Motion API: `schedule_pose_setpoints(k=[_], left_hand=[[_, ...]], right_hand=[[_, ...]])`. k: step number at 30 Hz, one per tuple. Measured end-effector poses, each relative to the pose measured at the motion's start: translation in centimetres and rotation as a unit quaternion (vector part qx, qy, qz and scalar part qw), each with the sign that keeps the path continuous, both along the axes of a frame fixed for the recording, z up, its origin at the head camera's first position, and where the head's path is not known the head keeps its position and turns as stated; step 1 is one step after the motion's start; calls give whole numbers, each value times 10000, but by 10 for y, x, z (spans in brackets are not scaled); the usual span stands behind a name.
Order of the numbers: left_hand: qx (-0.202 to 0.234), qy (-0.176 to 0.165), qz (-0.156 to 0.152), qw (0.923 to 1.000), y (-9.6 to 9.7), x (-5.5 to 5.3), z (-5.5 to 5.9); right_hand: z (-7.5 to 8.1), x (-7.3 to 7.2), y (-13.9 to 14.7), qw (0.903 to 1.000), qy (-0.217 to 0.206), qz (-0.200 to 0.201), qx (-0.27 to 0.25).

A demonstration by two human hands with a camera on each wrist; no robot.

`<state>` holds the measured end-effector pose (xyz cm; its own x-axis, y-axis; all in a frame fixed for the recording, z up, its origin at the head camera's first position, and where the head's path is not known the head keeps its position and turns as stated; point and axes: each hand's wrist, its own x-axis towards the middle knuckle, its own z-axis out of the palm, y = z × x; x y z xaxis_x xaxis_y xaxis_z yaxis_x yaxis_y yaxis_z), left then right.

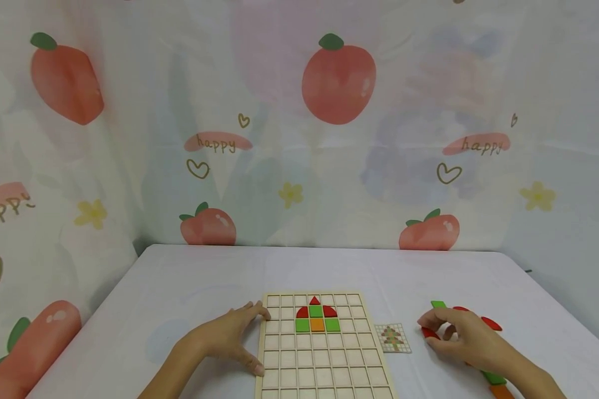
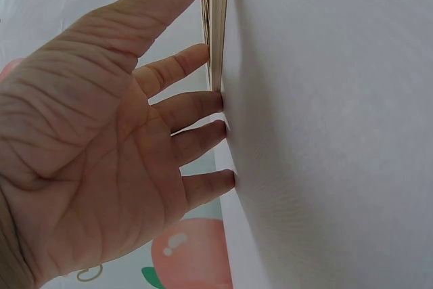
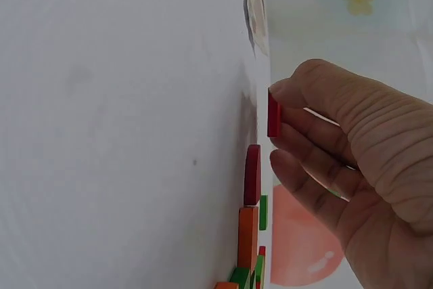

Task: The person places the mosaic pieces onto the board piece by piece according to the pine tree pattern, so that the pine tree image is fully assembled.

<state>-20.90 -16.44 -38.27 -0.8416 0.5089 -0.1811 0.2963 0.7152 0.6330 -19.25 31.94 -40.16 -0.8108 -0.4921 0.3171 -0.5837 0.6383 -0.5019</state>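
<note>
My right hand pinches a red tile between thumb and fingers, lifted off the table to the right of the board. Along the left edge of the wooden grid board, my left hand rests with spread, fairly straight fingers, the thumb lower down the same edge. Near the top of the grid sit a red triangle, two red curved tiles beside a green square, and a row with an orange square between two green squares.
Between board and right hand lies a small pattern card showing a tree. Under and around the right hand are loose tiles, among them a red one, a green one and an orange one. A printed curtain hangs behind the table.
</note>
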Motion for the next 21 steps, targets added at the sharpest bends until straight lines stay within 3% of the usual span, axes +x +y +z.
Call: schedule_pose_setpoints(k=[8,13,21], left_hand=[[-31,-3,-5,10000,1,-3,-2],[-22,16,-34,10000,2,-3,-2],[-74,-36,-28,10000,1,-2,-1]], right_hand=[[7,-2,-13,9977,652,165,-70],[12,-3,-24,9991,409,100,-32],[16,-8,-48,9990,79,390,-180]])
